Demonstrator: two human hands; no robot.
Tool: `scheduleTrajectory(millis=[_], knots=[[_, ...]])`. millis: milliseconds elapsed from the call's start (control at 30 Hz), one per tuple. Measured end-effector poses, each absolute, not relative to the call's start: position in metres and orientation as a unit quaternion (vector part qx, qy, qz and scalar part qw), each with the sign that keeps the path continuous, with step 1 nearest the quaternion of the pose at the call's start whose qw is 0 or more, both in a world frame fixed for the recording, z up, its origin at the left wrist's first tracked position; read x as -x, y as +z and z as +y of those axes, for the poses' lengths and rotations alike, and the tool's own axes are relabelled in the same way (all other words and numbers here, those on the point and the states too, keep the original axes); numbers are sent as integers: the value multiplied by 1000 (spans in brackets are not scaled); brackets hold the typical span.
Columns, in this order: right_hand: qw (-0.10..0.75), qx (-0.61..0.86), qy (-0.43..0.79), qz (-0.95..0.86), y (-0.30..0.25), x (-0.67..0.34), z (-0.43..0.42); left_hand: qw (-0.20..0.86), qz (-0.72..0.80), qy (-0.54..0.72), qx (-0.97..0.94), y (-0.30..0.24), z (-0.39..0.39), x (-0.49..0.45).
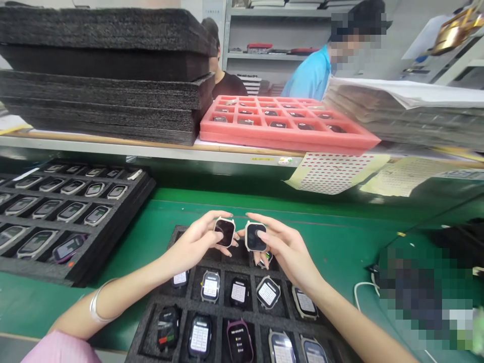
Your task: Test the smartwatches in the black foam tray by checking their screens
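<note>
My left hand (204, 237) grips a smartwatch body (226, 232) with a dark screen and a pale frame, thumb on its glass. In my right hand (285, 242) is a second smartwatch body (255, 237), also dark-screened, with the thumb resting on its face. Both are held side by side above a black foam tray (221, 307). Strapless watches lie in the tray's compartments, several with lit white screens. Among them are a purple-framed watch (239, 340) and a silver one (268, 292). My hands and forearms hide part of the tray.
Another black foam tray (85, 252) of watches stands at the left on the green table (181, 209). A shelf above carries stacked black foam (102, 96) and a pink foam tray (280, 133). A white cable (357, 292) lies right. Two people are behind the shelf.
</note>
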State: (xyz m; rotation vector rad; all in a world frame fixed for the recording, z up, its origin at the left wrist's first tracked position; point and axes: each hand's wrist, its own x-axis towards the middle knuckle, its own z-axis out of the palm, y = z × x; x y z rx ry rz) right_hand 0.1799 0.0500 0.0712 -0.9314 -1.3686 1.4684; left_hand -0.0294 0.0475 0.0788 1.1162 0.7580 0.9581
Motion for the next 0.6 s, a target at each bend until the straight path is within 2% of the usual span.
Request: scheduleTrajectory(millis=[133,400,600], knots=[[446,375,586,-563,70,-179,50,663,334,413,-527,76,47,29],[413,314,680,-519,74,-175,49,557,387,395,-620,67,48,30],[398,303,685,-530,73,-178,47,482,401,355,-693,75,37,31]])
